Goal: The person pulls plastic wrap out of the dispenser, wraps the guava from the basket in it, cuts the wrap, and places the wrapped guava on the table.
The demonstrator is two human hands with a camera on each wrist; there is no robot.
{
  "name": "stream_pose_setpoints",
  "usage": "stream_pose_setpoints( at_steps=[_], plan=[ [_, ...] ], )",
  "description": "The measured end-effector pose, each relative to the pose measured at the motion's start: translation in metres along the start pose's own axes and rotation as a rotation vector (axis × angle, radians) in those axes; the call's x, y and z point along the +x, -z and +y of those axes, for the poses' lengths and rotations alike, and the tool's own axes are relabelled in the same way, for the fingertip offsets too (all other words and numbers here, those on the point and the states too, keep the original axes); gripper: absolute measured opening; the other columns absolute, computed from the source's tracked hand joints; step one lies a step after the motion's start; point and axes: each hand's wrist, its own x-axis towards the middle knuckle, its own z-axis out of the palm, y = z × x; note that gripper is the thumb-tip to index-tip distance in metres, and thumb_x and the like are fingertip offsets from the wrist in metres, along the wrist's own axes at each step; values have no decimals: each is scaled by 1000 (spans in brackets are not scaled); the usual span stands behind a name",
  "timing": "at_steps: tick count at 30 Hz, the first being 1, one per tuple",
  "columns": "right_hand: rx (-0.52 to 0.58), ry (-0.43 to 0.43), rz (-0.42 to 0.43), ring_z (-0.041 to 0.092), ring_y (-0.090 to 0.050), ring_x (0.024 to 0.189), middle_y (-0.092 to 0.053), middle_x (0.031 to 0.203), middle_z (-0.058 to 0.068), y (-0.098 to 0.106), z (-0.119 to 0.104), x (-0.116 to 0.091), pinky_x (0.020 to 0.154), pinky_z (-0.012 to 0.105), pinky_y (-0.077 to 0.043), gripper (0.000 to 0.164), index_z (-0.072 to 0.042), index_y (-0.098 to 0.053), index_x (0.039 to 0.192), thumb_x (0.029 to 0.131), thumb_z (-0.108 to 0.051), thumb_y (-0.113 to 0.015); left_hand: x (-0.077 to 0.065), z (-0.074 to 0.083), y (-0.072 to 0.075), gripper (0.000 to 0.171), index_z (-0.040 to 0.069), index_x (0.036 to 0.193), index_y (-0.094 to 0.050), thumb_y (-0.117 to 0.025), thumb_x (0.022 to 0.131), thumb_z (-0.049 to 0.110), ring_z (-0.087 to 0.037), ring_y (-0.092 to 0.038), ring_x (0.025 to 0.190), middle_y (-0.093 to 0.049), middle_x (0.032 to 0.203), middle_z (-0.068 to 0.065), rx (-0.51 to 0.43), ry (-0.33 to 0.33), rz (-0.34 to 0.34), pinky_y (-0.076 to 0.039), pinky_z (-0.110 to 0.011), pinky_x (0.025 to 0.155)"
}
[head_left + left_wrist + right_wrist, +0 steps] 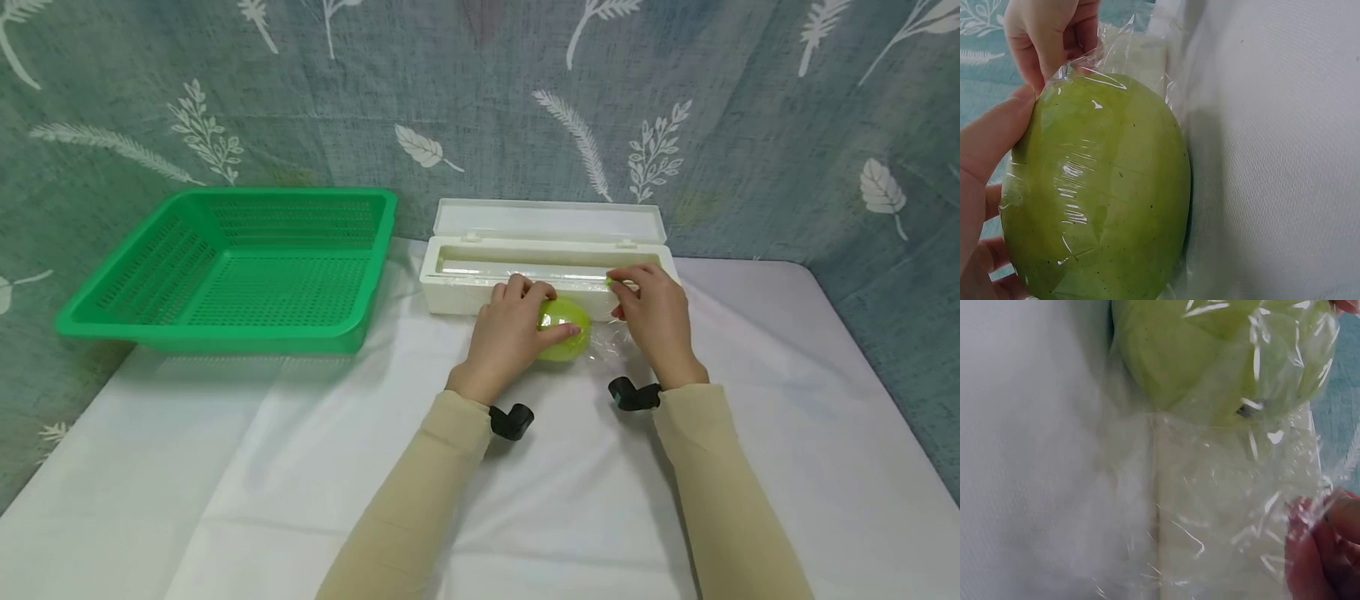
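Observation:
A smooth yellow-green mango (564,340), dotted with small dark specks, lies on the white cloth against the front of a cream cling film box (453,293). Clear cling film (1074,169) covers the mango, creased and shiny in both wrist views. My left hand (506,333) grips the mango from its left side, thumb near, fingers over the far side. At the box's right end my right hand (654,312) pinches an edge of the film between thumb and fingers. Loose film (1229,500) stretches from the mango to those fingers. Inside the box a film roll (487,267) shows.
The box's lid (547,220) stands raised at the back, close to the patterned curtain (495,108). A green plastic basket (348,337) sits left of the box on the white-covered table (247,467). Black wrist cameras (513,422) project beneath both wrists.

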Motion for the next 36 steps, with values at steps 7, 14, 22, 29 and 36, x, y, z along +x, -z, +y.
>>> stream_pose_setpoints(
  at_steps=[7,14,22,29,36],
  plan=[
    [-9,-21,-4,13,-60,59,-54,94,4,3,-1,2,61,31,-43,19,-8,-65,103,86,-16,-59,2,0,2,54,21,108,-55,-59,72,61,-18,-41,93,-44,104,0,2,-9,10,-39,-32,71],
    [-50,1,2,16,-60,59,-55,93,6,5,-2,4,67,33,-39,19,-6,-65,103,86,-14,-59,3,0,2,55,22,110,-54,-58,72,62,-19,-41,94,-44,106,0,8,4,-10,-40,-34,70],
    [-62,-14,-8,16,-60,60,-55,94,5,4,-2,3,65,32,-39,20,-6,-65,103,87,-15,-58,3,-1,2,55,22,110,-54,-58,72,62,-18,-41,95,-43,106,1,7,0,-19,-40,-34,71],
    [-71,-11,-3,17,-61,62,-56,96,6,5,-1,4,67,35,-39,19,-6,-65,103,87,-15,-58,3,0,2,56,22,111,-54,-57,72,63,-18,-41,93,-44,106,0,10,-2,-21,-41,-34,70],
    [-106,-14,5,17,-59,59,-58,97,6,7,-1,4,63,35,-38,19,-8,-66,103,87,-16,-59,3,0,3,56,21,112,-54,-58,73,62,-19,-41,93,-43,107,0,-1,-1,-24,-41,-34,70]
  ],
)
